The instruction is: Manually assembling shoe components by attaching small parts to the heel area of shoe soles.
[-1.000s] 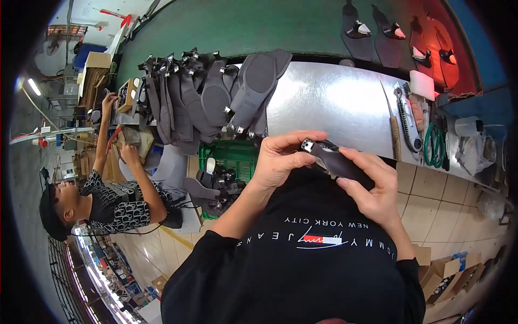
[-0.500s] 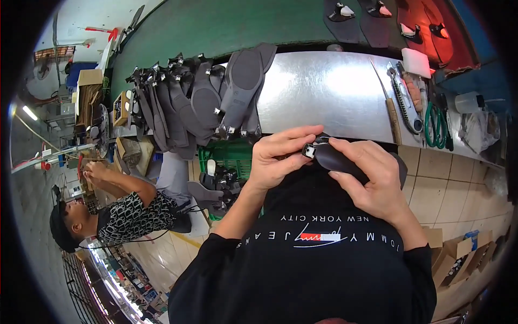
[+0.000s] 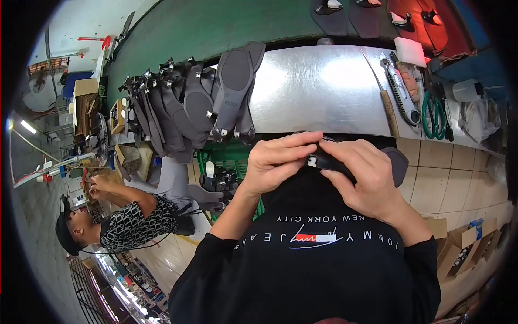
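Just in front of my chest I hold a black sandal between both hands. My right hand wraps round its sole, whose rounded grey-black end sticks out past the knuckles. My left hand pinches the strap end, fingers straight and pressed together, the fingertips almost meeting those of the right. Between the hands a small black piece with a white patch shows. Most of the strap is hidden by my fingers. A pile of similar grey sandals lies beyond my left hand, at the end of the metal tabletop.
An awl, a utility knife, green-handled scissors and a white block lie at the right. Sandals rest on a green surface beyond. A green crate stands below the table; a co-worker sits left.
My right hand has shifted slightly left and over the sandal, covering more of its sole. The sandal has tilted, and more of its rounded end shows. The whole view has shifted slightly.
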{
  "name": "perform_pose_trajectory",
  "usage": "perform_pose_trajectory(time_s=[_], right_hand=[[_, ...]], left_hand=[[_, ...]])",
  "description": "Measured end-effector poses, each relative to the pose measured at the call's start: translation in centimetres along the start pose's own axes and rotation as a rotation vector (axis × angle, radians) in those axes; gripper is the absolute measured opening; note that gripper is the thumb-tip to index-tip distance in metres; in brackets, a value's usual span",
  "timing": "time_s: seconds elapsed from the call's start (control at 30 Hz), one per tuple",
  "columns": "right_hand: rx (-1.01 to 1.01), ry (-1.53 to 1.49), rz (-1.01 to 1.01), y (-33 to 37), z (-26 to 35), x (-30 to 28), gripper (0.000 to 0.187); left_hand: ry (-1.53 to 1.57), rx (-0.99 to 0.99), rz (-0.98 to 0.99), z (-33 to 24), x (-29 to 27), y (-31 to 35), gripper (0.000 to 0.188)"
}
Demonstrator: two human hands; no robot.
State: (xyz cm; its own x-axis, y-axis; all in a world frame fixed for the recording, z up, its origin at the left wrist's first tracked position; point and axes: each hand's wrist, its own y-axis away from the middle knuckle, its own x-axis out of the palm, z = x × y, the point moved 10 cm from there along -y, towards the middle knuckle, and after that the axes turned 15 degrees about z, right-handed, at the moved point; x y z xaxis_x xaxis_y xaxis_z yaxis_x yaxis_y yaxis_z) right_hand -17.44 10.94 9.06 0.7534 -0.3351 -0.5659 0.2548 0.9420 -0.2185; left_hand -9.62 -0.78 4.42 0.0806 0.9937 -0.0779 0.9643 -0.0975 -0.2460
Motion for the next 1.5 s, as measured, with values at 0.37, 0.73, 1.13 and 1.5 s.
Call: perform_pose_trajectory(time_s=[0.37,0.73,1.13,1.5], right_hand=[[0.165,-0.263,0.058,-0.2,-3.2,1.6,0.04],[0.095,-0.181,0.203,-0.7,-4.4,3.1,0.025],[0.135,-0.171,0.17,-0.4,-4.7,3.3,0.027],[-0.016,0.041,-0.031,0.4,-3.1,2.7,0.024]], left_hand=[[0.131,-0.187,-0.12,2.1,0.3,0.9,0.042],[0.481,-0.477,-0.282,5.5,0.6,1.9,0.041],[0.452,-0.499,-0.372,5.9,0.0,1.8,0.039],[0.564,-0.529,-0.408,6.1,0.1,1.9,0.036]])
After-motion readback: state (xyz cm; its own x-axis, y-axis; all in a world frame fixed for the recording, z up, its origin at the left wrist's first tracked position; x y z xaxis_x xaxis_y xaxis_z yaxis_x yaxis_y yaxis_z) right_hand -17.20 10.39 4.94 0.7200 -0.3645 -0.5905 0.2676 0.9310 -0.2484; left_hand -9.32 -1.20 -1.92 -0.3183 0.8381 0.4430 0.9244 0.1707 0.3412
